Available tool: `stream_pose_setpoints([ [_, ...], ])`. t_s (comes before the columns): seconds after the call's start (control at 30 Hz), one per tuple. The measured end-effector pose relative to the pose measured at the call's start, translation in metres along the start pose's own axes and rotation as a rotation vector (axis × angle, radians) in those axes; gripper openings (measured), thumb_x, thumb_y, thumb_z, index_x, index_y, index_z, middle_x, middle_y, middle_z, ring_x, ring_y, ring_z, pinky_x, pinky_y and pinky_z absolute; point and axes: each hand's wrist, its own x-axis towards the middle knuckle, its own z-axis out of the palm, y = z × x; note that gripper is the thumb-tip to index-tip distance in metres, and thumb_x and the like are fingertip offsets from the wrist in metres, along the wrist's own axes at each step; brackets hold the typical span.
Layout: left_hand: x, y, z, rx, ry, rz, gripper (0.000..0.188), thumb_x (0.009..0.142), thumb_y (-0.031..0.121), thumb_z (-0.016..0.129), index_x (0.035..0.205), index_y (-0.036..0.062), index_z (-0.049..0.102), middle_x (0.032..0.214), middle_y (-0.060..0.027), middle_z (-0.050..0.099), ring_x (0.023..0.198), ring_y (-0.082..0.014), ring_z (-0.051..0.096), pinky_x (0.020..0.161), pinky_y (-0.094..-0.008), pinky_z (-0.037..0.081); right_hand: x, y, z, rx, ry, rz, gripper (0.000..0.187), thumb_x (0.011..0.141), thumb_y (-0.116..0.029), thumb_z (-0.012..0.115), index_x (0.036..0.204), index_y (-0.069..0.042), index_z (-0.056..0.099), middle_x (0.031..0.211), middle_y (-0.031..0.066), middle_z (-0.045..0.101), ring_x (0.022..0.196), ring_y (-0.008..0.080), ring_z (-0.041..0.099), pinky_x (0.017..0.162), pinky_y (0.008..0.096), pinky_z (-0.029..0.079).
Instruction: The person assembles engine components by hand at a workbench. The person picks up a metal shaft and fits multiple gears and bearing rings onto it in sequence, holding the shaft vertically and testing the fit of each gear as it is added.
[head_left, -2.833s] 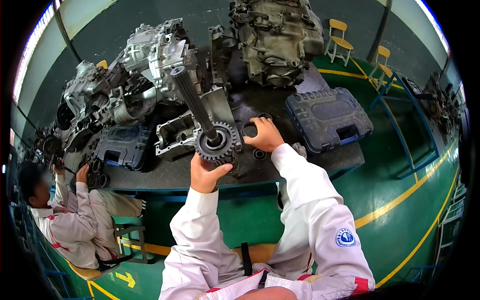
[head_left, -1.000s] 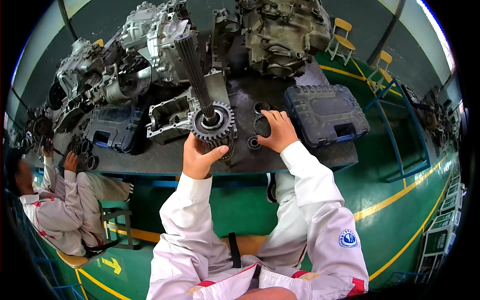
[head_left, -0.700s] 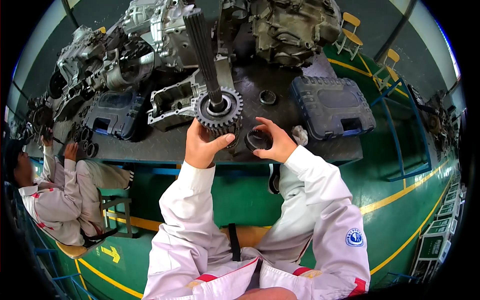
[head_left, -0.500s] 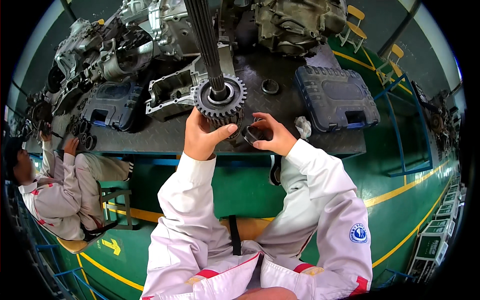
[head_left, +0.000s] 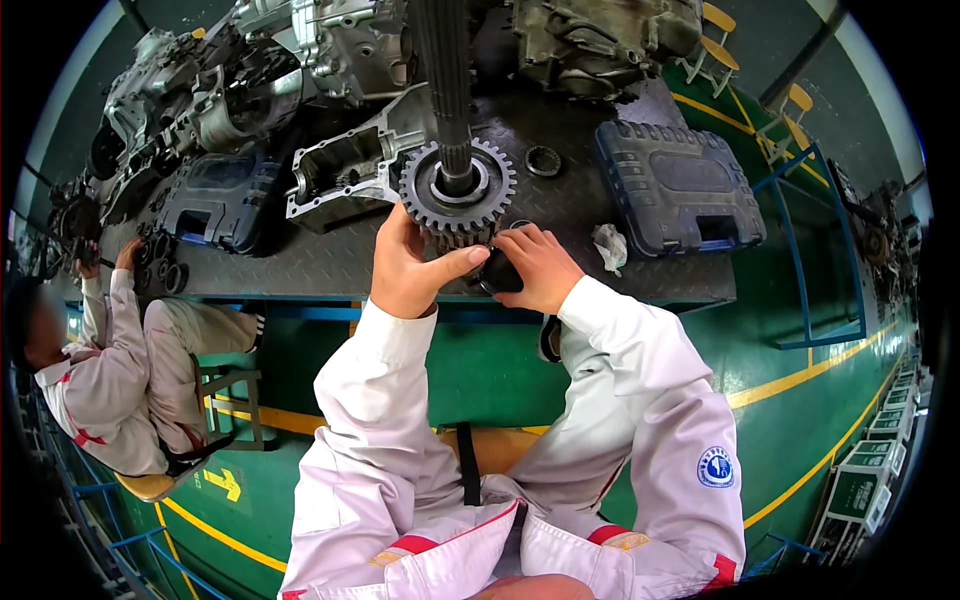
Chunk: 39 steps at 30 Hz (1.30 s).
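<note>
A toothed metal gear [head_left: 420, 205] sits around a long splined shaft [head_left: 450, 90] that rises from the bench, with more toothing below it. My left hand [head_left: 408, 268] is closed round the lower part of this gear shaft, thumb across its front. Against the right side of the lower gears, my right hand [head_left: 543, 270] curls over a dark round ring [head_left: 497, 274]. The fingers cover much of that ring, and whether it touches the gears cannot be made out. A thin ring edge shows just behind my right fingers.
A small toothed ring [head_left: 543, 161] lies on the dark metal bench [head_left: 570, 205]. Plastic cases [head_left: 680, 190] flank the work, with a crumpled white wrapper [head_left: 610, 247] at the right one. An open metal housing [head_left: 345, 180] and large gearbox castings [head_left: 605, 45] stand behind. Another person [head_left: 110, 390] sits at left.
The gear shaft has shifted right and its top leans less to the left. My right hand has moved left with the dark ring, close against the lower gears, its fingers now covering more of it.
</note>
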Motion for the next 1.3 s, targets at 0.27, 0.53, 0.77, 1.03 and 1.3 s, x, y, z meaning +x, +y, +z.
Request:
stream_pose_setpoints([
  [0.27, 0.002, 0.004, 0.004, 0.017, -0.002, 0.012, 0.071, 0.074, 0.007, 0.092, 0.134, -0.0018, 0.055, 0.123, -0.0102, 0.068, 0.113, -0.0191, 0.065, 0.102, -0.0354, 0.050, 0.015, -0.028, -0.015, 0.681, 0.051, 0.077, 0.070, 0.078, -0.029, 0.087, 0.135, -0.003, 0.056, 0.128, 0.0177, 0.062, 0.115, 0.0306, 0.060, 0.096, 0.0417, 0.051],
  [0.53, 0.000, 0.000, 0.003, 0.036, 0.011, 0.048, 0.071, 0.073, 0.004, 0.092, 0.133, -0.0020, 0.055, 0.123, -0.0106, 0.068, 0.113, -0.0199, 0.065, 0.100, -0.0355, 0.051, 0.027, -0.044, -0.007, 0.922, 0.059, 0.174, 0.041, 0.085, -0.004, 0.078, 0.121, 0.000, 0.059, 0.101, 0.0162, 0.073, 0.091, 0.0219, 0.073, 0.082, 0.0358, 0.056],
  [0.77, -0.002, 0.005, 0.012, 0.028, -0.001, 0.044, 0.073, 0.069, 0.002, 0.093, 0.132, -0.0026, 0.056, 0.122, -0.0117, 0.068, 0.112, -0.0209, 0.066, 0.101, -0.0363, 0.052, 0.025, -0.053, -0.001, 0.982, 0.239, 0.144, 0.033, 0.086, 0.011, 0.068, 0.117, 0.003, 0.063, 0.103, 0.0137, 0.076, 0.098, 0.0158, 0.071, 0.085, 0.0326, 0.056],
  [1.03, 0.002, 0.020, 0.020, 0.101, -0.026, 0.051, 0.073, 0.068, 0.004, 0.094, 0.131, -0.0018, 0.058, 0.121, -0.0098, 0.070, 0.112, -0.0189, 0.066, 0.102, -0.0346, 0.050, 0.019, -0.056, -0.021, 1.005, 0.175, 0.272, 0.031, 0.087, 0.010, 0.071, 0.117, 0.004, 0.063, 0.103, 0.0116, 0.076, 0.098, 0.0137, 0.070, 0.085, 0.0313, 0.056],
  [1.3, 0.011, 0.015, 0.028, 0.055, -0.012, 0.071, 0.069, 0.071, 0.007, 0.094, 0.129, -0.0023, 0.059, 0.120, -0.0106, 0.070, 0.110, -0.0203, 0.066, 0.100, -0.0359, 0.051, 0.011, -0.040, -0.012, 1.127, 0.316, 0.268, 0.032, 0.087, 0.008, 0.072, 0.118, 0.004, 0.064, 0.101, 0.0127, 0.076, 0.093, 0.0143, 0.071, 0.083, 0.0310, 0.057],
])
